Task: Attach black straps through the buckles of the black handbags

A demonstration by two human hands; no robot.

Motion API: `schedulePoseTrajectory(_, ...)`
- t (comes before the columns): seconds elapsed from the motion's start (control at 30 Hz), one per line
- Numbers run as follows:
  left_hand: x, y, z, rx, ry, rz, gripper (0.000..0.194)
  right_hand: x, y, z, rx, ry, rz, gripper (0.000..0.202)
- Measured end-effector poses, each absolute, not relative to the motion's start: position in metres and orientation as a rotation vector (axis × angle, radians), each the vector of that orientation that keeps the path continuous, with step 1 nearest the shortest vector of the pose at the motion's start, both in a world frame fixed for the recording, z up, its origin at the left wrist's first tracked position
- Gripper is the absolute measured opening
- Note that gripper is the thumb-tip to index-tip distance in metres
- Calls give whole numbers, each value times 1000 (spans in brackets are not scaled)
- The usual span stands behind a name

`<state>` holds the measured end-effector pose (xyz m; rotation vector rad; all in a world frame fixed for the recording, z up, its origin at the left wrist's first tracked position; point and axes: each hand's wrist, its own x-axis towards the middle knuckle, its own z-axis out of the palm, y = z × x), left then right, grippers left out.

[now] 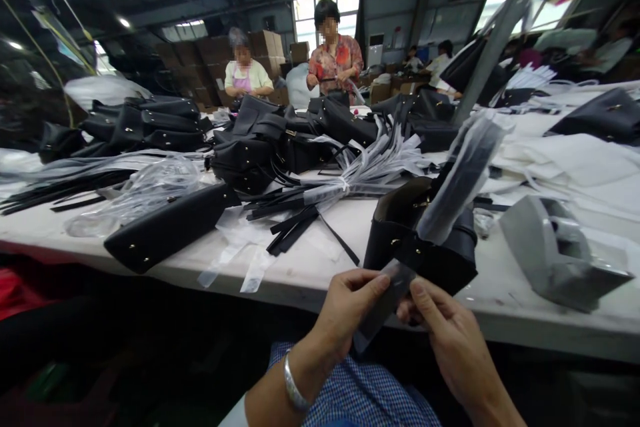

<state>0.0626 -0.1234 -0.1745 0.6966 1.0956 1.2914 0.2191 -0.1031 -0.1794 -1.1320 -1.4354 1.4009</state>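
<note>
Translucent strip (379,317) slanting lengthwise toward black bag (440,263), pinched in fingers (376,287) of left hand (344,307) and right hand (451,330)

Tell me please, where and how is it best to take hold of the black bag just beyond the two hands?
Probably by the upper part of the plastic-wrapped handle, coming from above on the right. It rises over the black bag and leans right, so that narrow length should be easy to close around.
</note>
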Motion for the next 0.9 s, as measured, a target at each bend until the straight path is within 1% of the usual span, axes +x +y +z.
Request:
schedulePoseTrajectory(0.1,64,-113,-168,755,1067,1265,41,224,-97,-173,-1138,-1406,1405,37)
schedulePoseTrajectory(0.27,66,-113,-167,859,1145,1283,37,225,-90,-164,-1315,-1492,1270,44)
schedulePoseTrajectory(0.43,68,-126,-179,996,1246,1364,36,217,-90,-166,-1459,-1566,1108,45)
schedulePoseTrajectory(0.53,69,-129,-186,960,1267,1378,34,213,-91,-167,-1508,-1589,1040,46)
schedulePoseTrajectory(0.7,72,-122,-186,864,1269,1392,32,213,-90,-158,-1498,-1648,997,51)
schedulePoseTrajectory(0.9,75,-117,-179,922,1290,1426,26,213,-86,-156,-1493,-1671,966,50)
